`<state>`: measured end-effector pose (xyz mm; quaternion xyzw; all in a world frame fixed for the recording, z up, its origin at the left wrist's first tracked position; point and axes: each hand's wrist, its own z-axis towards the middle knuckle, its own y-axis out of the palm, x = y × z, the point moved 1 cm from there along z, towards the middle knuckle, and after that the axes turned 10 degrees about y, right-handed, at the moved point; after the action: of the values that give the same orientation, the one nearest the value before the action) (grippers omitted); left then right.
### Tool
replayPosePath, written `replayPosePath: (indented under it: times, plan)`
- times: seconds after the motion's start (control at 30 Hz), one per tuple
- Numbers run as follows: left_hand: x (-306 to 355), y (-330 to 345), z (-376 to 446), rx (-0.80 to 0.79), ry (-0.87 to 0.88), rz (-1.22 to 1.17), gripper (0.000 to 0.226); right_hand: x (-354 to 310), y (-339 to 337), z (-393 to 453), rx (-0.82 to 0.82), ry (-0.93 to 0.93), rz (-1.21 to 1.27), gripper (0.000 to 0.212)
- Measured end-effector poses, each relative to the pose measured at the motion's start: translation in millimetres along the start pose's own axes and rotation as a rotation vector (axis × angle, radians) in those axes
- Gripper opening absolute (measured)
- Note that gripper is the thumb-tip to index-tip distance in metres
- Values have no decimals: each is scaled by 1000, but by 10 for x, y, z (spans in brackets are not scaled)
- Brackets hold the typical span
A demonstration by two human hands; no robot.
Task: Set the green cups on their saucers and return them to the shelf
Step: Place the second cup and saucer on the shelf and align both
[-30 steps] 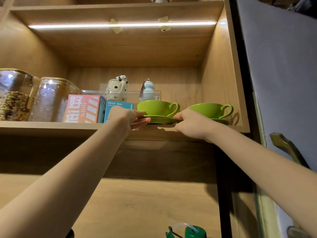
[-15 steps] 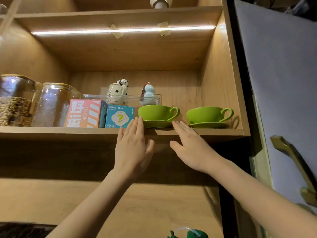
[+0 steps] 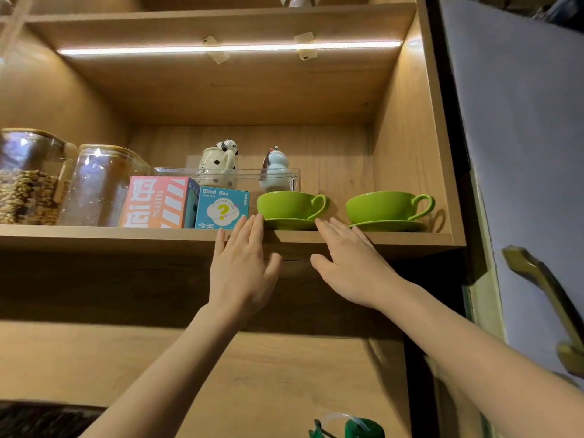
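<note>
Both glossy green ceramic cups [image 3: 289,205] sit on saucers on the wooden shelf [image 3: 94,237]; my left hand [image 3: 241,273] and right hand [image 3: 350,263] are empty, fingers spread. I judge only withdrawal remains.

Two cups [image 3: 288,204] [image 3: 379,205] on saucers [image 3: 289,223] [image 3: 387,226], side by side on shelf [image 3: 94,237], right of boxes [image 3: 222,208].

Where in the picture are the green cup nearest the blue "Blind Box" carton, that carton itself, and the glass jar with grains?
Left green ceramic cup [image 3: 286,205]: head view, on its bowl wall.
Blue "Blind Box" carton [image 3: 222,209]: head view, on its front face.
Glass jar with grains [image 3: 27,191]: head view, on the grain-filled glass wall.
</note>
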<state>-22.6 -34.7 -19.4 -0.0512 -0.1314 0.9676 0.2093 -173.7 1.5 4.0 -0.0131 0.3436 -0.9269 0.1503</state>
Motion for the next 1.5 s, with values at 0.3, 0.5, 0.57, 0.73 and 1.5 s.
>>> replayPosePath:
  times: [0.3, 0.5, 0.57, 0.73, 1.5]
  plan:
    - [94, -60, -13, 58, 43, -78, 70, -13, -40, 44, 20, 18, -56, 59]
    - [144, -42, -24, 71, 61, -85, 68, -23, -57, 77, -4, 52, -83, 56]
    - [151, -34, -30, 66, 66, -75, 68, -36, -55, 80, -2, 63, -97, 56]
    - [180, -11, -46, 49, 61, -58, 68, -71, -41, 104, 1, 93, -124, 53]
    - [255, -31, -58, -17, 53, -27, 66, 108, -138, -44, -45, -21, -130, 62]
